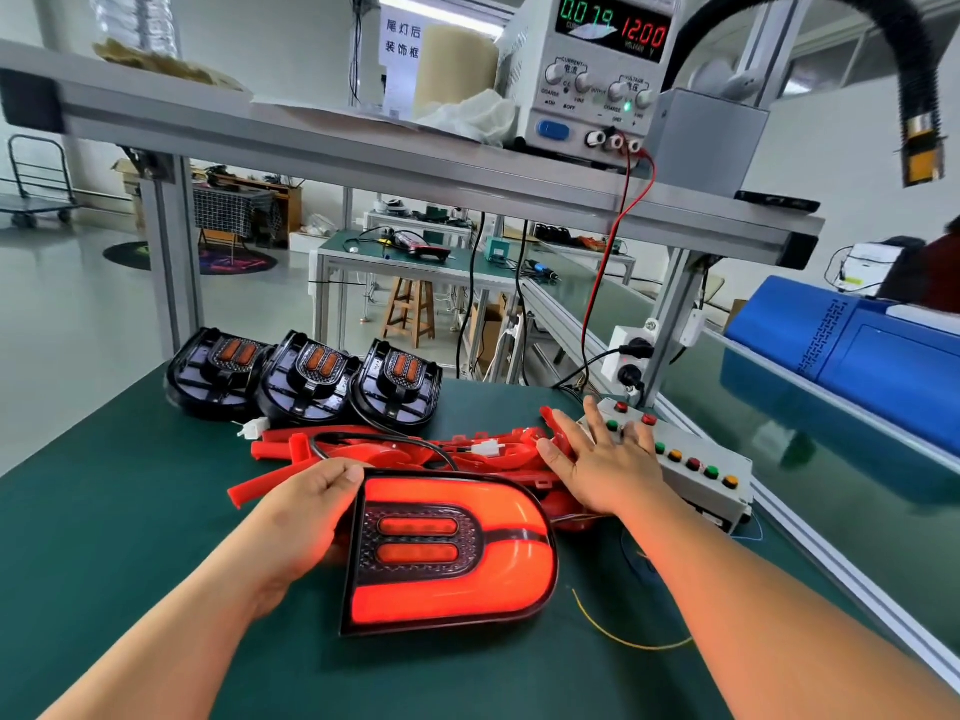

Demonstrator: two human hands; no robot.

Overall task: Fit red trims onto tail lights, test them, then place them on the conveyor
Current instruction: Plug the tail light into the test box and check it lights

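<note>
left hand (304,511) curled, right hand (605,462) outspread

Floor: I see a pale, glossy floor (78,314) running off to the left.
Walls: plain white wall (270,49) at the back.
Furniture: green-topped table (415,265), wooden stool (410,311) by it, trolley (39,179) far left.
Mats: two dark round mats (236,262) lie on the floor.
Light: bright, even, from a ceiling strip (415,2).

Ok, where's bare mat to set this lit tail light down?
Bare mat left of the left hand, and on the near side of the lit tail light. Crowded behind: red trims, unlit tail lights; button box at right.
</note>
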